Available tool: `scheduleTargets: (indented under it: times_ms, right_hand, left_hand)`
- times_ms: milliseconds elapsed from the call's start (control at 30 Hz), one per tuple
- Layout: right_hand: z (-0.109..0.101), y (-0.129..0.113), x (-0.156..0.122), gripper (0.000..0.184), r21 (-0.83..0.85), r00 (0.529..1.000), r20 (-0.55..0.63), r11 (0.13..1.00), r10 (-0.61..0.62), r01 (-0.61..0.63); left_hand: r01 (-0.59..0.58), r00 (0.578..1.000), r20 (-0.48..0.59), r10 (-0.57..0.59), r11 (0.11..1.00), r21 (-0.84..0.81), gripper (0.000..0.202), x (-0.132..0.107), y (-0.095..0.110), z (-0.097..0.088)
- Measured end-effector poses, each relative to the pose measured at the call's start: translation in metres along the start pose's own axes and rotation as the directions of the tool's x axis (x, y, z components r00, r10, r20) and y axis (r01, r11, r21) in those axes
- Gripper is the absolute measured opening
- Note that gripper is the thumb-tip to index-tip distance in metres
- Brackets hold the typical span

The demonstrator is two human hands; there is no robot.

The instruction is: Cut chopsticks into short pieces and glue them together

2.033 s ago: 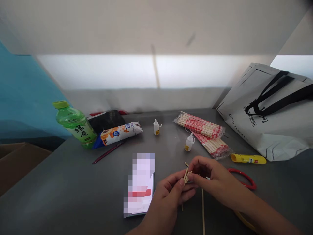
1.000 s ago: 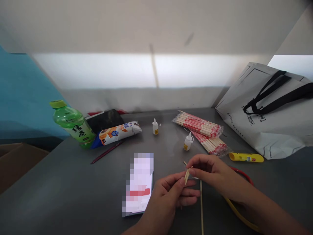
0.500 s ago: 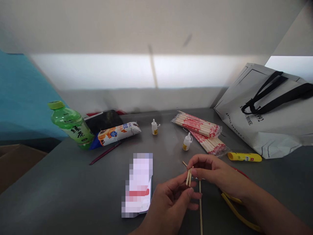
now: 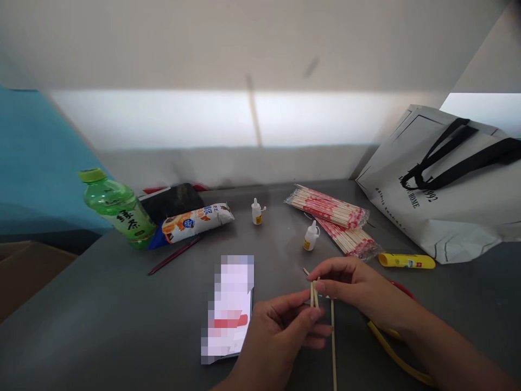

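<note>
The left hand point(image 4: 280, 334) pinches the lower ends of a few short sticks point(image 4: 314, 296) between thumb and forefinger, its other fingers loosely spread beneath; the right hand point(image 4: 354, 285) pinches their upper ends with thumb and forefinger. The short sticks are held above the grey surface point(image 4: 122, 320), toward its front edge, which lies out of view, and to the right of the phone point(image 4: 230, 298). At least two show, close together, but the fingertips hide the exact count.

With so little length to grip, a piece could slip, most likely if the thumbs press unevenly or one pinch loosens before the other. A dropped piece might roll toward the front edge or come to rest beside the long stick point(image 4: 334, 347) lying between the wrists. Toward the back edge stand two small nozzle bottles: the nearer bottle point(image 4: 311, 239) is just beyond the right hand, so a careless forward reach could tip it, while the farther bottle point(image 4: 256, 213), whose cap seems to hang aside, might leak if knocked. A yellow handle point(image 4: 389, 355) lies partly hidden by the right forearm, and a sideways sweep of that arm could catch it
</note>
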State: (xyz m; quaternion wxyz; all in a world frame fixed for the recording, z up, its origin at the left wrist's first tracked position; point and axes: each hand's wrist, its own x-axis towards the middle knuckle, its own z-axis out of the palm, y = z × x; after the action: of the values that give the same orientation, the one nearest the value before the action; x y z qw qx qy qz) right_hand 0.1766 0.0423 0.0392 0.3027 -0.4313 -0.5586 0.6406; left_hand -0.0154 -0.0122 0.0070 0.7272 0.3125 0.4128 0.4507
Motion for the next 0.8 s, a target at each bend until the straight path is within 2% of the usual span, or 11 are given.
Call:
scheduleTargets:
  times_ms: [433,800]
  right_hand:
    - [0.01,-0.007,0.0,0.026,-0.039,0.998,-0.019,0.998,0.054,-0.055]
    - [0.009,-0.006,-0.001,0.021,-0.056,0.998,0.031,0.997,0.047,-0.045]
  left_hand:
    - [-0.02,1.0,-0.016,0.021,0.996,0.086,0.037,0.0,-0.003,-0.001]
    - [-0.126,0.991,0.01,0.131,0.927,0.353,0.027,-0.008,-0.001,0.002]
